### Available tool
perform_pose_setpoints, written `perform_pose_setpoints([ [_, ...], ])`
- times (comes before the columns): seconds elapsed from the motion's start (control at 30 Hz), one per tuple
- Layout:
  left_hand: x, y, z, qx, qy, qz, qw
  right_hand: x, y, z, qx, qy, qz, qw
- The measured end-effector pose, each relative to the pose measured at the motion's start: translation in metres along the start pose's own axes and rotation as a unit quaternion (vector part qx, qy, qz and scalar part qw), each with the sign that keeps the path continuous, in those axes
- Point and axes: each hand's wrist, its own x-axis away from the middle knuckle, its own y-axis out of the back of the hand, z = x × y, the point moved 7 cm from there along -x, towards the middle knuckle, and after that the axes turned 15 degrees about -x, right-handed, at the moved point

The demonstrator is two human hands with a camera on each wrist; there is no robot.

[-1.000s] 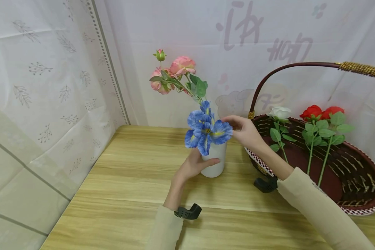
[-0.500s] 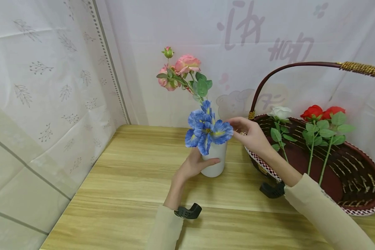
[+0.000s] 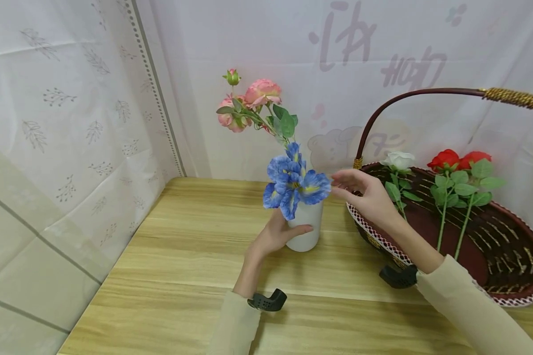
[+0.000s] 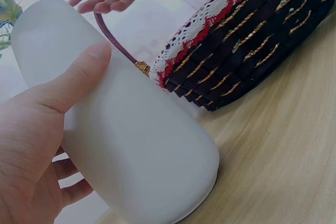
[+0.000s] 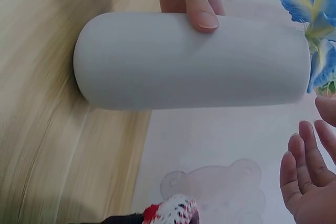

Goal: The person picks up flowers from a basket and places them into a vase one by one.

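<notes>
A white vase [image 3: 307, 222] stands upright on the wooden table. My left hand [image 3: 271, 236] grips it from the left, thumb across its front in the left wrist view and fingers round the back. A blue iris [image 3: 293, 182] droops over the vase's mouth toward me. Behind it, a pink flower stem [image 3: 262, 93] with a bud leans up to the left; the stem ends are hidden. Just right of the iris hangs my right hand [image 3: 368, 197], its fingers loosely bent and nothing between them. In the right wrist view this hand [image 5: 310, 182] is apart from the vase.
On the right sits a dark woven basket [image 3: 493, 291] with a tall arched handle [image 3: 408, 92]. A white rose [image 3: 398, 161] and two red roses, one of them the nearer red rose [image 3: 444, 160], lean against its far rim. Printed cloth [image 3: 231, 39] hangs behind the table.
My right hand has drawn back from the iris toward the right and slightly down. The pink flowers swayed right, then partly back left. My left hand has stayed on the vase.
</notes>
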Motion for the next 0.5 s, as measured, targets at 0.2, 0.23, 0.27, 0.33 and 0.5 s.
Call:
perform_pose_setpoints([
  [0.2, 0.0, -0.006, 0.014, 0.004, 0.001, -0.002, 1.0, 0.007, 0.01, 0.0, -0.006, 0.005, -0.009, 1.0],
  [0.23, 0.001, -0.004, 0.01, 0.005, -0.004, -0.002, 1.0, 0.009, 0.012, 0.0, -0.004, 0.004, -0.011, 1.0],
  [0.27, 0.001, -0.003, 0.007, 0.006, -0.007, -0.003, 1.0, 0.01, 0.015, 0.001, -0.001, 0.002, -0.014, 1.0],
  [0.33, 0.001, -0.001, -0.001, 0.01, -0.018, -0.002, 0.9998, 0.012, 0.02, 0.001, 0.0, -0.003, -0.019, 1.0],
  [0.5, 0.0, 0.0, -0.009, 0.013, -0.036, 0.002, 0.9993, 0.02, 0.033, 0.005, 0.005, -0.012, -0.032, 0.999],
])
